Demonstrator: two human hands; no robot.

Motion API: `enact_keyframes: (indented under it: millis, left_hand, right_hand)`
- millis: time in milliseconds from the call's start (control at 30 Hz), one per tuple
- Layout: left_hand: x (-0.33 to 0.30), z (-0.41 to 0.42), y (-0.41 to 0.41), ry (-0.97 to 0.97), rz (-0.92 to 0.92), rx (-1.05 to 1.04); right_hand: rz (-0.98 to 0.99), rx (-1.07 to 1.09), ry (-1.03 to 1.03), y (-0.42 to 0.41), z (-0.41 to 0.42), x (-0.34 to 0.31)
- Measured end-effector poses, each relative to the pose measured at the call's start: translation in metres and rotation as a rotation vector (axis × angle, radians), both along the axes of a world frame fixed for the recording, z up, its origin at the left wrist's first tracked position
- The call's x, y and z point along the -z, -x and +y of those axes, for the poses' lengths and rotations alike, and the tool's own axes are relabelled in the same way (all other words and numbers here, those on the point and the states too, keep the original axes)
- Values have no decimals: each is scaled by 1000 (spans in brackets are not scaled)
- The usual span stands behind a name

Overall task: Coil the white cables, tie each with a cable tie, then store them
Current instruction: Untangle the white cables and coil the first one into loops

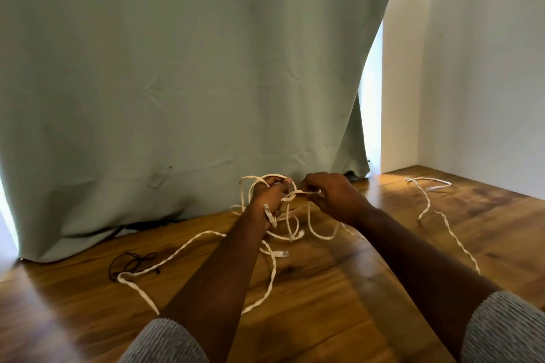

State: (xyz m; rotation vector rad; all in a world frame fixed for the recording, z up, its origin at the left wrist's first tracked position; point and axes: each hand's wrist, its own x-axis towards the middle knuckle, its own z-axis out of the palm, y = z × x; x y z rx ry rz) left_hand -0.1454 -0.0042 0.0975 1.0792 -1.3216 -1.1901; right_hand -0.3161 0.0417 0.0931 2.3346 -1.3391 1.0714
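A tangle of white twisted cable (206,237) sprawls over the wooden table (324,298), with clear plug ends showing near the middle. My left hand (269,197) grips a few loops of this cable, raised a little above the table near the curtain. My right hand (330,194) pinches a short stretch of the same cable just to the right of the left hand. A second white cable (427,203) lies loose and uncoiled on the right part of the table, apart from both hands.
A green curtain (177,82) hangs along the table's far edge, right behind my hands. A thin black cord (129,264) lies looped at the left of the table. A white wall (483,68) closes the right side.
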Motion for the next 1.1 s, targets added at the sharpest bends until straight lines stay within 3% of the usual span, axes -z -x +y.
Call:
enact_keyframes:
  millis: [167,367,433,667,800,900,967,1100]
  left_hand:
    - [2,-2,-5,44,80,-100]
    - [14,-11,-19,58,-186,-93]
    - [13,-13,-24,59,-199,-100]
    - [11,-9,-8,5,70,-85]
    - [-1,-9,3,5,127,-62]
    - [-10,-6,-1,-31,194,-12]
    - [-12,-3,-7,-85,197,64]
    - [-17,9,-12,-161,135,198]
  right_hand:
    - [116,-48,148,-14,8,-7]
    - [221,-116,179,-15,8,0]
    - [209,-106,154,-9,8,2]
    - [53,-97,46,-6,6,9]
    - [312,-39,34,-8,5,19]
    - [399,184,-51,8,-1,26]
    - [262,249,-167,18,-6,29]
    - [-333,-39,-119,12,-2,21]
